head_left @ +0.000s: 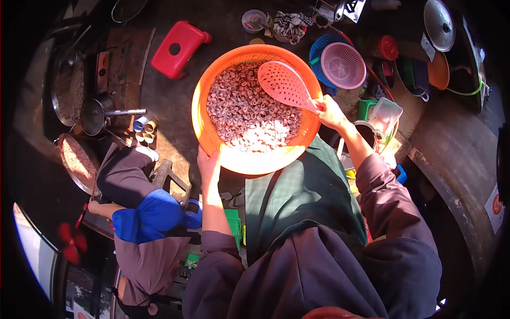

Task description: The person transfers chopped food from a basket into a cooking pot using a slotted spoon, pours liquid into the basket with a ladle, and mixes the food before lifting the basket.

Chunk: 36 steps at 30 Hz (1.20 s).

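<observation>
A large orange basket is held out in front of my body. Inside lie many small ring-shaped, pinkish-brown pieces, with bright sunlight on the nearest ones. My left hand grips the basket's near-left rim, thumb on top and the other fingers hidden beneath. At the right rim, my right hand is closed around the handle of a pink skimmer. The skimmer's perforated bowl rests over the pieces at the upper right. Whether my right fingers also hold the rim, I cannot tell.
A red plastic stool stands on the floor ahead. Pink and blue colanders sit to the right. At left, a person in a blue garment is beside a wide round tray. A pot with a long handle is farther up.
</observation>
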{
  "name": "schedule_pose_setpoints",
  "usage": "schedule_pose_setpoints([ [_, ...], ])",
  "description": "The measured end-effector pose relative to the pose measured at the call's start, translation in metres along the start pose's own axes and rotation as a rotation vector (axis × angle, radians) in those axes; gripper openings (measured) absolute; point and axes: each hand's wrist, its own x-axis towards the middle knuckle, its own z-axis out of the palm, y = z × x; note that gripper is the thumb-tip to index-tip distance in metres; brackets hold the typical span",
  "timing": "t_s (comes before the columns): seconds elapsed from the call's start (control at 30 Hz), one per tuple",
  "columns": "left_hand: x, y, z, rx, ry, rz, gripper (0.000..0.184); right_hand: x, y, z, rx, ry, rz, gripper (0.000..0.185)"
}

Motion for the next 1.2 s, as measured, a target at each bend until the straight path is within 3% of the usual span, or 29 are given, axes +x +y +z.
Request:
schedule_pose_setpoints([
  [0.1,-0.014,0.021,-0.003,0.102,-0.009,0.096,0.041,-0.021,0.002,0.000,0.040,0.054,-0.018,0.035],
  [0.27,-0.042,0.073,0.016,0.121,-0.031,0.088,0.043,-0.042,-0.015,-0.024,0.110,0.133,0.017,0.035],
  [0.47,-0.057,0.095,0.035,0.172,0.001,0.103,0.040,-0.028,0.005,-0.027,0.143,0.028,0.084,0.038],
  [0.63,-0.058,0.105,0.058,0.144,-0.021,0.190,0.055,-0.007,0.013,-0.026,0.253,-0.008,0.119,0.034],
  [0.8,-0.050,0.096,0.053,0.161,-0.017,0.224,0.057,-0.003,0.002,-0.035,0.346,-0.051,0.144,0.030],
  [0.93,-0.058,0.105,0.055,0.118,-0.054,0.242,0.051,0.001,0.024,-0.013,0.234,0.054,0.094,0.029],
  [1.03,-0.062,0.109,0.056,0.125,-0.042,0.224,0.046,-0.006,0.016,-0.019,0.254,-0.033,0.135,0.029],
  [1.2,-0.059,0.097,0.047,0.234,0.006,0.212,0.038,-0.014,0.005,-0.020,0.287,0.016,0.166,0.032],
])
